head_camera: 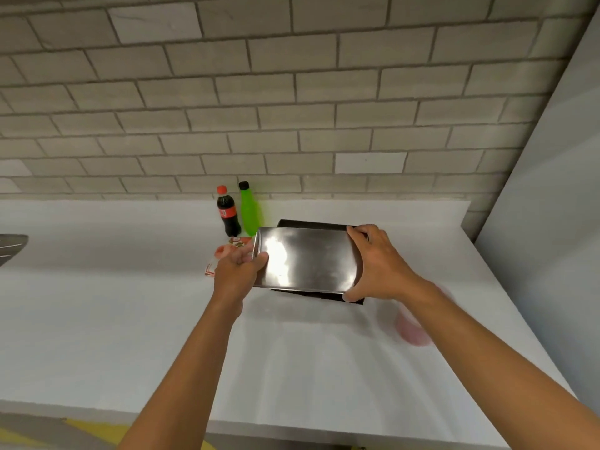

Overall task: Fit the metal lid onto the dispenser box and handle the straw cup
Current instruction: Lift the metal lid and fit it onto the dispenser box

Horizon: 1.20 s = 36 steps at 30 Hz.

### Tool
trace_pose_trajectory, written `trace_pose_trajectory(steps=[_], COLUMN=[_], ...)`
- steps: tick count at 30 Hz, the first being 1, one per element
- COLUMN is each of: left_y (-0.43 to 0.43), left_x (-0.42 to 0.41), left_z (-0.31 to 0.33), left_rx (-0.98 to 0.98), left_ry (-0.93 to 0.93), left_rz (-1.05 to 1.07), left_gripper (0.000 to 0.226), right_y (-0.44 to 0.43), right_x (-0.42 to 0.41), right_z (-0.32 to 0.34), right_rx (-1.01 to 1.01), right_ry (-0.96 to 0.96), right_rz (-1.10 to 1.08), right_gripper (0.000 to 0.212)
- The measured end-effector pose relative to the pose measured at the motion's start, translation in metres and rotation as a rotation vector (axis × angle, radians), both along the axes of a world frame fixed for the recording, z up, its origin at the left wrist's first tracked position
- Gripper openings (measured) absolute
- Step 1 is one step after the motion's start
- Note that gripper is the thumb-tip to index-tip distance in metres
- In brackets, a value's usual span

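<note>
A shiny rectangular metal lid (308, 259) is held over a dark dispenser box (311, 225) on the white counter. Only the box's far edge and near corner (324, 295) show past the lid. My left hand (238, 267) grips the lid's left edge. Its right edge is clasped by my right hand (378, 264). The lid sits slightly askew over the box. A blurred pink cup (414, 326) stands on the counter under my right forearm, partly hidden. I cannot make out a straw.
A cola bottle (228, 211) and a green bottle (250, 207) stand behind the box at the tiled wall. Red-and-white packets (227, 250) lie left of my left hand. A grey panel (552, 222) borders the white counter (113, 303) on the right. A dark object (11, 248) sits at the far left.
</note>
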<state>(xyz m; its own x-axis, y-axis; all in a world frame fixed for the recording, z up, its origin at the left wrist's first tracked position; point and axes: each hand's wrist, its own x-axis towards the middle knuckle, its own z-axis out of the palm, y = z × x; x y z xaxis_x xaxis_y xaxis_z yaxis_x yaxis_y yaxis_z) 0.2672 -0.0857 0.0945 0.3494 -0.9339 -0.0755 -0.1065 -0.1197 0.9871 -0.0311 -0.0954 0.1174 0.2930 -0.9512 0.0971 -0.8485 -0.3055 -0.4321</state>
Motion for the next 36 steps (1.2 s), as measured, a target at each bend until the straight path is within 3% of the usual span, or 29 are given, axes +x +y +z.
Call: trace_pose_trajectory(steps=[4, 9, 13, 22, 26, 31, 36], left_y=[-0.020, -0.050, -0.068, -0.107, -0.123, -0.134, -0.137], left_x=[-0.005, -0.011, -0.012, -0.012, -0.011, -0.006, -0.004], left_z=[0.003, 0.003, 0.001, 0.002, 0.005, 0.005, 0.011], left_rx=[0.052, 0.147, 0.193, 0.192, 0.229, 0.262, 0.254], left_ry=[-0.041, -0.145, -0.214, -0.257, -0.357, -0.337, -0.287], left_rz=[0.005, -0.001, 0.011, -0.113, -0.135, -0.121, -0.271], left_gripper=[0.046, 0.032, 0.007, 0.014, 0.030, 0.038, 0.035], right_y=[-0.013, -0.030, -0.043, -0.075, -0.084, -0.090, -0.096], right_x=[-0.001, -0.004, -0.004, -0.006, -0.008, -0.007, -0.008], right_z=[-0.006, -0.008, -0.006, -0.001, 0.004, 0.007, 0.011], right_rx=[0.008, 0.029, 0.033, 0.133, 0.206, 0.250, 0.303], right_ry=[0.011, -0.001, -0.007, 0.006, 0.034, 0.088, 0.113], right_rz=[-0.004, -0.015, -0.023, -0.091, -0.102, -0.102, -0.129], right_gripper=[0.150, 0.147, 0.141, 0.139, 0.140, 0.134, 0.135])
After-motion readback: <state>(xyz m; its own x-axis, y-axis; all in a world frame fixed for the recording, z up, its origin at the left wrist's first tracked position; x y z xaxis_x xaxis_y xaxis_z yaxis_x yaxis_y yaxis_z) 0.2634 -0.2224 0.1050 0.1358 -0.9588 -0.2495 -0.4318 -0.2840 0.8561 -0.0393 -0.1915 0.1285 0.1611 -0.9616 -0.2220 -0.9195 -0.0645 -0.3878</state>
